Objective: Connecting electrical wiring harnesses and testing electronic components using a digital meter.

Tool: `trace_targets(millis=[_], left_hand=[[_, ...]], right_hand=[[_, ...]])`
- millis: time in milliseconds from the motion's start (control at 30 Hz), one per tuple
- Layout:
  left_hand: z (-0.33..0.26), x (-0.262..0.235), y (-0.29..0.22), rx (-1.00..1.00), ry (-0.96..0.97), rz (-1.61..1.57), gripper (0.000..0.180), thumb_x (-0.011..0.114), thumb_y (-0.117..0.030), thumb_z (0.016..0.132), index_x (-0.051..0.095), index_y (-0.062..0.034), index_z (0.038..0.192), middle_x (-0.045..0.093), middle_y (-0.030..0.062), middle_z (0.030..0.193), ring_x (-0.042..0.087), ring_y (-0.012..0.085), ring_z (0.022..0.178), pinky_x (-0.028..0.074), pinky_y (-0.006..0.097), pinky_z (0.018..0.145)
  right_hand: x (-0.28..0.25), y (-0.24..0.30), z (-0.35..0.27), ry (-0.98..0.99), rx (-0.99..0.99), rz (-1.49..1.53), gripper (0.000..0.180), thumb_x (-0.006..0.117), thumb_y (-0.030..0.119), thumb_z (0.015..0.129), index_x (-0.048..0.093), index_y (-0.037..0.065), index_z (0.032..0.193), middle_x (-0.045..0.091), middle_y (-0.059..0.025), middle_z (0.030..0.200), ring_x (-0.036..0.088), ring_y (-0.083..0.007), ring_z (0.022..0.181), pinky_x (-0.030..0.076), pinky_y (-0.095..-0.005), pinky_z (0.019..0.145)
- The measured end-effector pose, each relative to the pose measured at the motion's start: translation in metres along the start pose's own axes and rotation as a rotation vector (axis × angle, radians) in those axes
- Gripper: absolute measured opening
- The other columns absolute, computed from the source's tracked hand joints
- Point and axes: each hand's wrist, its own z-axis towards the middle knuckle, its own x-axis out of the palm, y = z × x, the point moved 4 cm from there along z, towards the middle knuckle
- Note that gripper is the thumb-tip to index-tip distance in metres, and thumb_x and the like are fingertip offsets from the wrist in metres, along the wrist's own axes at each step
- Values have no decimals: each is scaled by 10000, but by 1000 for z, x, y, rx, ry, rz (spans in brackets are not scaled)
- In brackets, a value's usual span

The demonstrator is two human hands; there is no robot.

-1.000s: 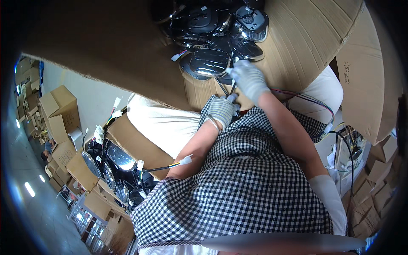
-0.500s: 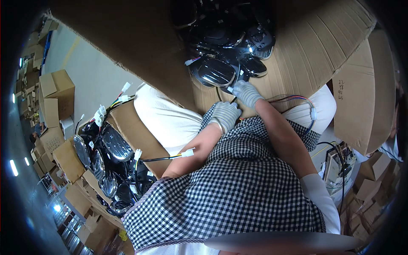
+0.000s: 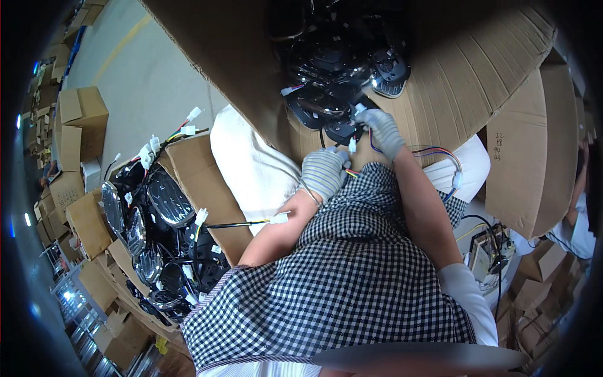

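My left hand (image 3: 325, 173), in a striped knit glove, is closed round a black cable (image 3: 322, 138) that runs down from the units in front. Short coloured wires (image 3: 353, 174) poke out beside its fingers. My right hand (image 3: 383, 133), gloved alike, pinches a small white plug (image 3: 360, 108); its fingertips are partly hidden. Between the hands hangs another white plug (image 3: 352, 145). Glossy black lamp-like units (image 3: 342, 131) lie heaped just beyond them. From under my right wrist a bundle of coloured wires (image 3: 433, 149) loops over my right knee.
A big cardboard box (image 3: 465, 69) opens before me, its upper part dark. On the left, another carton (image 3: 207, 182) holds several black units (image 3: 168, 200) with clear lenses and trailing plugs. A tall carton (image 3: 518, 151) and a wired device (image 3: 487, 257) stand on the right.
My right hand has moved slightly right, with a white plug at its fingertips. A second white plug now shows between the hands. My left hand has shifted slightly left and down.
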Motion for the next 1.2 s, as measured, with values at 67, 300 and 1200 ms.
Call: trace_targets(millis=[67,300,1200], left_hand=[[0,-4,0,27,-116,-64,176,571,-206,806,637,-76,904,624,129,799,609,307,758,473,423,648],[-10,-30,-9,294,-558,-377,192,644,-104,763,663,-83,953,654,112,882,623,306,820,488,410,701],[-2,-1,4,266,-39,-435,382,569,-178,762,599,-114,1137,636,123,988,600,324,916,481,404,799]], right_hand=[[-3,9,-21,-32,51,415,212,524,157,920,663,-2,929,661,-76,882,588,-136,815,472,-286,765],[8,28,-58,-151,41,1037,243,565,138,911,559,-48,1066,598,-94,940,567,-137,820,482,-271,751],[8,98,-157,-22,-442,-543,178,495,102,895,656,43,850,631,-155,770,611,-275,681,471,-364,569]])
